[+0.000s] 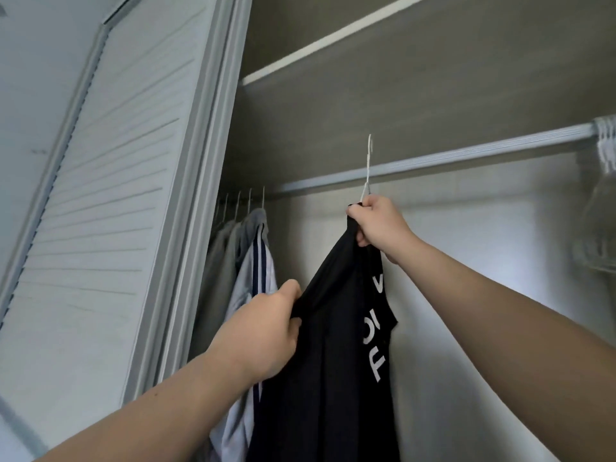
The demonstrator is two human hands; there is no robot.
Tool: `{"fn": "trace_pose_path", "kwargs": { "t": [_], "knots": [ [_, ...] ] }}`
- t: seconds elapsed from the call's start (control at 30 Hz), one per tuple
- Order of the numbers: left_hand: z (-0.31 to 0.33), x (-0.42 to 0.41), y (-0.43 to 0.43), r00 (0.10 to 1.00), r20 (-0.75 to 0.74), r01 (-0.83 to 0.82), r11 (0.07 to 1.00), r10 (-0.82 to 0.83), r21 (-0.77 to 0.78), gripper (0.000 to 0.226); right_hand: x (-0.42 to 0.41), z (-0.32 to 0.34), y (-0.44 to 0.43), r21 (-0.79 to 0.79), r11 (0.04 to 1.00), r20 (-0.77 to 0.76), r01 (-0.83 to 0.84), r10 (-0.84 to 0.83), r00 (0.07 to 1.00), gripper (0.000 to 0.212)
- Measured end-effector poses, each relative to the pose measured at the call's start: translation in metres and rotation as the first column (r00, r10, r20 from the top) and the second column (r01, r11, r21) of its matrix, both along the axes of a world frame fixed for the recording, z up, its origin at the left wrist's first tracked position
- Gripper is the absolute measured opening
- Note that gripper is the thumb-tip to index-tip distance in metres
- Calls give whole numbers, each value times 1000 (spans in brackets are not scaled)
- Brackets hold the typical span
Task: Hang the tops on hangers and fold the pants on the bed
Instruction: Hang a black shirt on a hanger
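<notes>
A black top (333, 345) with white lettering hangs on a white hanger (367, 168), raised inside an open closet. My right hand (380, 225) grips the hanger's neck together with the top's collar. The hanger's hook stands upright in front of the grey closet rail (466, 153), and I cannot tell if it touches the rail. My left hand (266, 331) grips the top's left shoulder edge, lower down. The hanger's arms are hidden inside the fabric.
Several grey and pale tops (246, 258) hang on hangers at the rail's left end, close to the black top. A bunch of white hangers (605, 138) sits at the rail's right end. A louvred door (110, 181) stands on the left, and a shelf (333, 38) runs above.
</notes>
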State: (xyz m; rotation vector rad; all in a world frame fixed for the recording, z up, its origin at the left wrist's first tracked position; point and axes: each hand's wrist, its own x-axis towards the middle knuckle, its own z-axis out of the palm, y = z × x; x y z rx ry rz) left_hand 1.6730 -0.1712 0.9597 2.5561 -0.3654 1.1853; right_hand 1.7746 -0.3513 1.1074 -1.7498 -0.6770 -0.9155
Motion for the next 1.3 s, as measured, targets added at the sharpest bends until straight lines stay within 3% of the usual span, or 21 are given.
{"fn": "trace_pose_path", "kwargs": {
  "t": [0.4, 0.6, 0.7, 0.8, 0.97, 1.13, 1.3],
  "knots": [
    [10, 36, 2, 997, 7, -72, 993, 72, 96, 8, 65, 3, 6, 8, 997, -104, -71, 71, 992, 17],
    [8, 40, 16, 992, 2, -129, 987, 129, 95, 15, 39, 0, 14, -92, 990, 4, 111, -111, 994, 53],
    [8, 40, 22, 989, 6, -148, 985, 148, 91, 19, 16, -9, 26, -277, 934, 45, 224, -220, 974, 69],
    [7, 39, 28, 984, 10, -177, 981, 177, 81, 19, 8, -13, 39, -424, 828, 117, 367, -351, 929, 63],
    [2, 37, 34, 981, 13, -194, 976, 194, 99, 18, 3, -3, 58, -433, 791, 142, 433, -415, 899, 68],
    [2, 33, 34, 983, 22, -185, 974, 184, 133, 16, 7, 9, 76, -490, 742, 148, 458, -447, 882, 35],
    [1, 31, 34, 980, 29, -199, 968, 197, 151, 16, 13, 9, 84, -514, 681, 189, 521, -502, 844, 31]
  ]
}}
